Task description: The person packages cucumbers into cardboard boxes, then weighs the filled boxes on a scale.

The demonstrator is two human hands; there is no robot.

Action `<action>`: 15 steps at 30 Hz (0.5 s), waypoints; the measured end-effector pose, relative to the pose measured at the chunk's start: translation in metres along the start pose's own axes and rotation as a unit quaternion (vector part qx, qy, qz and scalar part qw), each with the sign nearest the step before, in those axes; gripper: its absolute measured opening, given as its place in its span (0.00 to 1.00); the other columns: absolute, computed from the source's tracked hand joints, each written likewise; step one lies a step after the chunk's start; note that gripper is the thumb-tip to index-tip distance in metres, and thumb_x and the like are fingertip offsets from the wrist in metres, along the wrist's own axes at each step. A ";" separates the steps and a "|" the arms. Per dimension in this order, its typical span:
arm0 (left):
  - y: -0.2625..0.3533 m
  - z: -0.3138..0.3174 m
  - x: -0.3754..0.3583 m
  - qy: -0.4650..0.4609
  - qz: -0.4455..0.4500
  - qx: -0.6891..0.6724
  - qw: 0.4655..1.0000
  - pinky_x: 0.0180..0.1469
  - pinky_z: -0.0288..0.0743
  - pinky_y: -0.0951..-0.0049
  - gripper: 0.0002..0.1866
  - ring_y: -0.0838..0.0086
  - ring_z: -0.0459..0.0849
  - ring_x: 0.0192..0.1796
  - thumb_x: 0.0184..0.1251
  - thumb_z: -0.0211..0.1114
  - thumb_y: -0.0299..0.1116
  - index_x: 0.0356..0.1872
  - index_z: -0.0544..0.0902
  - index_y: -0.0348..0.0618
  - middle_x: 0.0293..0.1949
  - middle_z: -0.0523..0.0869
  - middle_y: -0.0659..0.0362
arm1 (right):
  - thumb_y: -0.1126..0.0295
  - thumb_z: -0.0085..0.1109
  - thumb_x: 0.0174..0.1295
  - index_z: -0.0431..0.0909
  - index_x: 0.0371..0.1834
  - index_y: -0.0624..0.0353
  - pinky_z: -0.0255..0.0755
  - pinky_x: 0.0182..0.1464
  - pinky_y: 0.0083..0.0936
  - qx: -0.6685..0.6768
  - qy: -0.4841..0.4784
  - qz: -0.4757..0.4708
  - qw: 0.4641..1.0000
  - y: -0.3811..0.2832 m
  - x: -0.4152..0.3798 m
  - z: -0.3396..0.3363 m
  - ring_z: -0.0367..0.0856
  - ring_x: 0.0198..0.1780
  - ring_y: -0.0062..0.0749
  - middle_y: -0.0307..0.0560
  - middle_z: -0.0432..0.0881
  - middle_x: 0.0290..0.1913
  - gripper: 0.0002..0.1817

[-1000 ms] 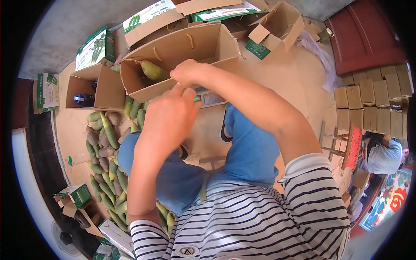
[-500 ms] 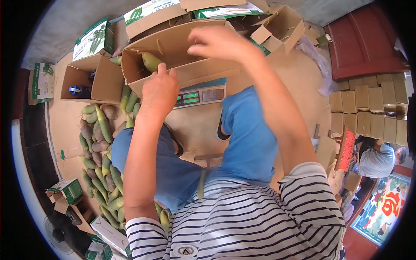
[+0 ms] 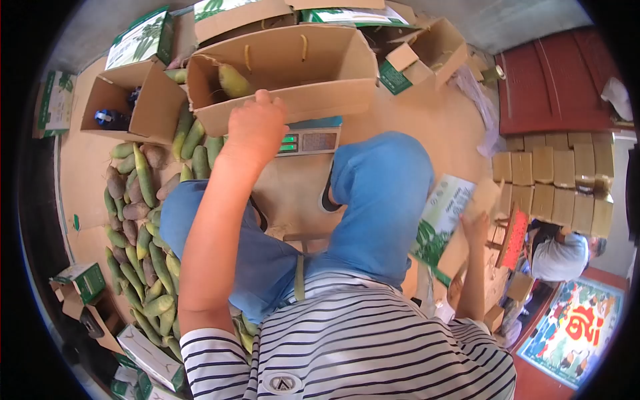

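My left hand (image 3: 257,127) is closed at the front rim of an upright open cardboard box (image 3: 300,99), its fingers curled at the edge. Inside that box, at the left end, lies a green radish (image 3: 233,81). Yellow cord handles (image 3: 305,48) show on the back wall. Below the box and partly covered by it is a digital scale (image 3: 313,141) with green displays. Out to my right, my right hand (image 3: 474,230) is on a green-and-white printed carton (image 3: 443,212), held tilted beside my right knee. Its fingertips are partly blurred.
Several green and purplish radishes (image 3: 143,180) lie piled on the floor at left. A smaller box (image 3: 157,107) holds blue-capped items. More cartons line the wall behind. At right are stacked brown boxes (image 3: 563,163), a red stool (image 3: 512,240) and another person (image 3: 557,257).
My right hand has swung from above the open box down to the right, where the printed carton now shows. My left hand remains at the front rim. The view has shifted slightly.
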State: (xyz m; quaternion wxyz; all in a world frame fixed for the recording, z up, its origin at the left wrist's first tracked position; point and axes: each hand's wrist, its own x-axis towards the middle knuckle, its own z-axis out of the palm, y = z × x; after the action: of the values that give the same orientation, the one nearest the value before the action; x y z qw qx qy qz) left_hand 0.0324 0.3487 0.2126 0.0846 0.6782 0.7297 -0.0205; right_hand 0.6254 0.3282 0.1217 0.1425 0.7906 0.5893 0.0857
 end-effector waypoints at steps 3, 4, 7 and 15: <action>0.003 0.001 0.002 -0.011 0.010 -0.019 1.000 0.44 0.77 0.56 0.18 0.53 0.81 0.47 0.58 0.66 0.36 0.45 0.75 0.37 0.47 0.75 0.50 | 0.47 0.68 0.47 0.56 0.67 0.71 0.56 0.68 0.42 0.033 0.149 0.025 0.988 -0.015 -0.025 0.008 0.58 0.69 0.57 0.69 0.57 0.68 0.51; 0.004 0.000 0.001 -0.016 0.010 -0.022 1.000 0.45 0.77 0.56 0.18 0.53 0.81 0.48 0.58 0.66 0.36 0.45 0.75 0.37 0.48 0.75 0.50 | 0.48 0.68 0.47 0.55 0.67 0.71 0.55 0.69 0.42 0.028 0.181 0.042 0.982 -0.020 -0.026 0.006 0.57 0.69 0.57 0.69 0.56 0.68 0.52; 0.003 -0.001 0.000 -0.022 0.011 -0.032 0.999 0.45 0.76 0.56 0.18 0.52 0.80 0.49 0.58 0.66 0.36 0.45 0.74 0.37 0.48 0.76 0.49 | 0.49 0.68 0.48 0.52 0.69 0.71 0.55 0.68 0.44 0.086 0.134 0.157 0.975 -0.003 -0.021 0.032 0.56 0.70 0.57 0.69 0.53 0.70 0.52; 0.000 0.000 0.003 -0.023 0.013 -0.024 0.999 0.45 0.76 0.57 0.19 0.52 0.79 0.48 0.58 0.66 0.36 0.46 0.74 0.37 0.47 0.76 0.48 | 0.56 0.64 0.56 0.77 0.46 0.66 0.76 0.44 0.31 0.518 -0.248 0.264 0.775 0.012 -0.037 0.077 0.81 0.39 0.36 0.47 0.83 0.37 0.24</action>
State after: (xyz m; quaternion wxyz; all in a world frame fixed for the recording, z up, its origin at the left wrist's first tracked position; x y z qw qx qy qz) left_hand 0.0323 0.3519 0.2117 0.1181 0.6849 0.7187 -0.0180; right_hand 0.6488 0.2806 0.0542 -0.1757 0.8632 0.2565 -0.3977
